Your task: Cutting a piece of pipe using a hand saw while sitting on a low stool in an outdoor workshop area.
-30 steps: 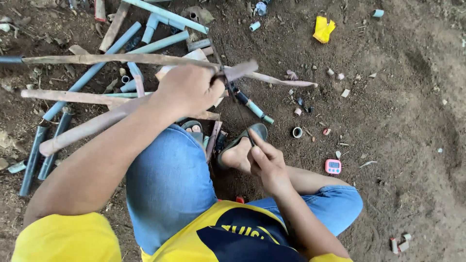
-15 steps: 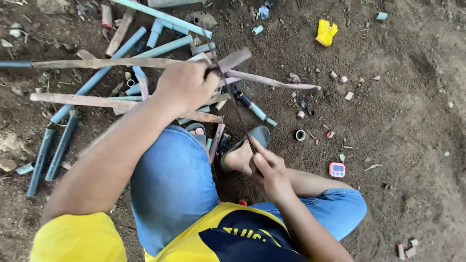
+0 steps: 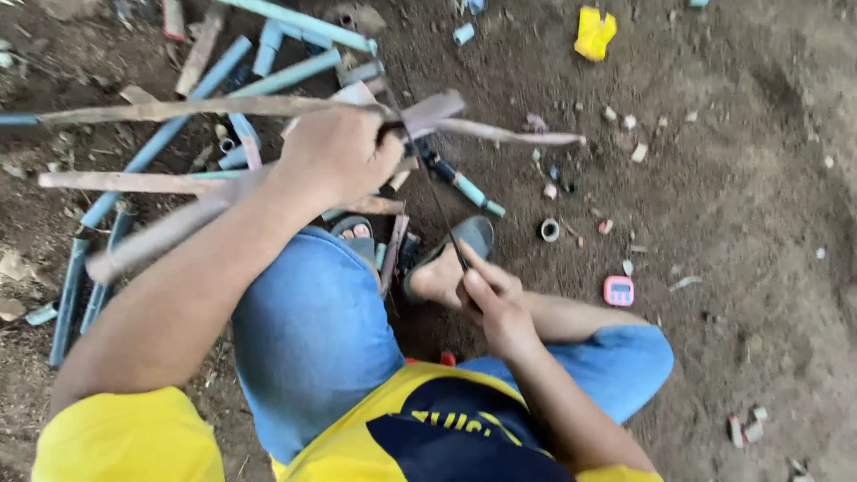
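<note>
Two hands at work, and I watch from the head view. Nearest me, the right hand (image 3: 493, 302) sits low by the bare foot (image 3: 437, 277), grip pinched tight around the lower end of a thin dark blade (image 3: 428, 192) that runs up and away as a taut, narrow line. Against the earlier pictures this hand has barely shifted; it keeps its place beside the grey sandal (image 3: 464, 239).

Further out, the left hand (image 3: 344, 156) has its grip wrapped closed where the blade's upper end meets a flat wooden strip (image 3: 428, 114); I cannot tell which of the two the fingers actually clamp. This hand has crept up and slightly toward the pile over the last second, so I judge the blade is mid-stroke across the wood.

Wooden slats (image 3: 125, 181) look dry, pale brown, flat and splintery. Beyond them, pale blue plastic pipes (image 3: 295, 71) lie criss-crossed, smooth and round. Loose, dark, crumbly soil (image 3: 759, 178) carries small pipe offcuts, a short ring of pipe (image 3: 550, 229), a small pink square gadget (image 3: 619, 291), and farthest off a crumpled yellow piece (image 3: 594, 32).
</note>
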